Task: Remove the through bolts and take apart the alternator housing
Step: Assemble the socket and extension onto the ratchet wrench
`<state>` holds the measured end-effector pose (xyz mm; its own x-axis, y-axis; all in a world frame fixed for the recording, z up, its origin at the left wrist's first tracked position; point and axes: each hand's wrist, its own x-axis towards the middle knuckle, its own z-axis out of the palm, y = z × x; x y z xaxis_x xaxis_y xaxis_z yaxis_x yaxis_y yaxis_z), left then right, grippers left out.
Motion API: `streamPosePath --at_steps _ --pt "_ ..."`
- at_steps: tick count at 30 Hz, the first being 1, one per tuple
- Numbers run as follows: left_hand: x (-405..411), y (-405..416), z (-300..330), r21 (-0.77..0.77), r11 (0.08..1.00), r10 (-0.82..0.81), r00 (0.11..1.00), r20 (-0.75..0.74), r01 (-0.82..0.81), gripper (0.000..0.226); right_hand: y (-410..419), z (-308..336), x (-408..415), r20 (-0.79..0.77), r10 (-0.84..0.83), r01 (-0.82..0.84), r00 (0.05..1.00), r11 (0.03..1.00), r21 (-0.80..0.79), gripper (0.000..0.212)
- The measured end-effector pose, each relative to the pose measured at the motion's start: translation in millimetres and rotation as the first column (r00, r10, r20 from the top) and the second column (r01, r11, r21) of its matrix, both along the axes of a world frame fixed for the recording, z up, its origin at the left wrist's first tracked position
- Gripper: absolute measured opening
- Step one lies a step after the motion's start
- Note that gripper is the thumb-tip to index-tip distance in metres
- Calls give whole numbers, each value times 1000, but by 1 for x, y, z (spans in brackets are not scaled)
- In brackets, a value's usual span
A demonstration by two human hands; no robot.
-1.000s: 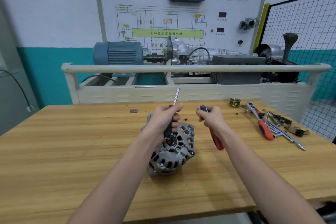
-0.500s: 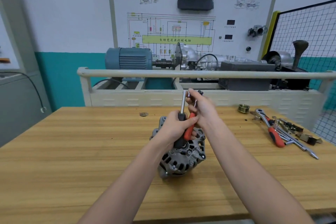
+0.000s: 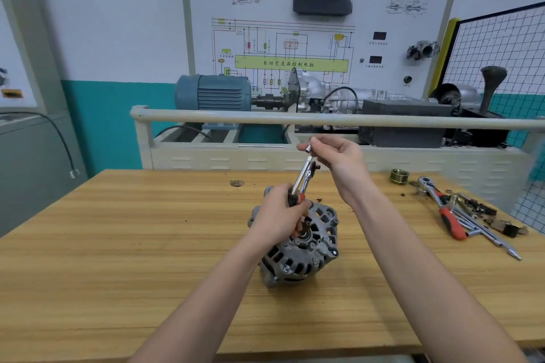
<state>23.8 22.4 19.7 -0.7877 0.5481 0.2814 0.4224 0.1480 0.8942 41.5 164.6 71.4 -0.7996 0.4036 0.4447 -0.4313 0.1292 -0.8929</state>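
Observation:
The grey alternator [image 3: 309, 247] lies on the wooden table [image 3: 118, 259], its vented end housing facing me. My left hand [image 3: 280, 215] is just above it, closed around two tool handles together: a black-handled driver [image 3: 300, 174] and a red-handled ratchet [image 3: 308, 178], both shafts slanting up to the right. Above the shaft tips, my right hand [image 3: 339, 160] pinches a small silver socket [image 3: 308, 148] between thumb and fingers. The socket is apart from the driver tip. Through bolts are not clearly visible.
On the table at right lie a brass ring [image 3: 398, 176], a second red-handled ratchet [image 3: 442, 209], extension bars [image 3: 483, 233] and small loose parts. A washer [image 3: 236, 183] sits at the back left. A training rig with a rail [image 3: 265, 119] stands behind the table.
My right hand carried the red-handled ratchet over to my left hand, which now grips it along with the driver. The right hand now holds a small socket above the tips.

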Motion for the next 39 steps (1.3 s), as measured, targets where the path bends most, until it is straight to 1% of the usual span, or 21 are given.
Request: streamPosePath --at_steps 4,9,14,18,20,22,23,25,27,31,34,36,39 --pt "-1 -2 -1 3 999 36 999 -8 -36 11 -1 -2 4 -17 58 -59 998 997 -39 13" --pt "-3 -3 -2 -60 995 73 995 -64 -77 10 -2 -2 11 -44 132 -138 990 977 -161 10" --pt "-3 -4 0 -101 990 91 993 -71 -98 10 -3 -4 13 -49 170 -176 984 965 -195 10" --pt "-2 -5 1 -136 984 99 987 -128 -117 9 -3 -7 13 -57 183 -191 981 958 -215 9" --pt "-3 -6 1 -160 977 112 980 -166 -139 9 1 -9 14 -54 174 -179 983 975 -135 14" --pt "-5 -9 1 -181 971 119 973 -196 -155 10 5 -9 16 -30 137 -137 990 990 16 23" --pt "-6 -10 0 -191 968 121 970 -210 -162 9 7 -8 17 -13 119 -117 993 990 83 26" --pt "-8 -11 0 -214 958 135 958 -254 -191 6 7 -7 20 18 108 -110 994 980 169 28" --pt "-10 -11 0 -235 945 152 939 -308 -229 7 6 -5 22 29 113 -117 993 971 209 29" --pt "-13 -11 -3 -271 931 147 930 -337 -245 7 4 -3 25 15 85 -86 996 975 206 25" --pt "-16 -11 -5 -312 903 153 900 -408 -295 17 7 1 28 29 81 -86 996 972 220 21" --pt "-17 -12 -6 -320 892 152 878 -453 -320 23 9 4 29 57 51 -64 997 963 261 18" --pt "-17 -13 -6 -330 882 143 858 -494 -337 16 11 7 29 103 13 -48 995 934 353 16"
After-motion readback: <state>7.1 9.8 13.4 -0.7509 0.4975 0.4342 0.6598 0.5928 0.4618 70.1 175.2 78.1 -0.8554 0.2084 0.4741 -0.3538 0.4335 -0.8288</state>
